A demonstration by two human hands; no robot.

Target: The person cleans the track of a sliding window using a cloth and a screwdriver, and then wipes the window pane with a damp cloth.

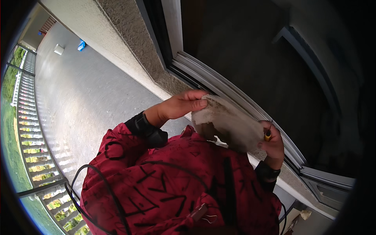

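Observation:
A worn grey-white cloth with dark stains and a ragged hole is stretched between my hands, in front of the red patterned jacket. My left hand pinches its upper left corner between thumb and fingers. At the cloth's right end, my right hand grips the edge and also holds a small tool with a yellow-and-black handle and a thin shaft, perhaps a screwdriver. Just beyond the cloth runs the sliding window's metal track. Part of the right hand's fingers is hidden behind the cloth.
The window frame and rough masonry sill border a dark interior. On the left, a concrete floor holds a white bucket and a blue bag, beside a balustrade. A black cable loops near my left side.

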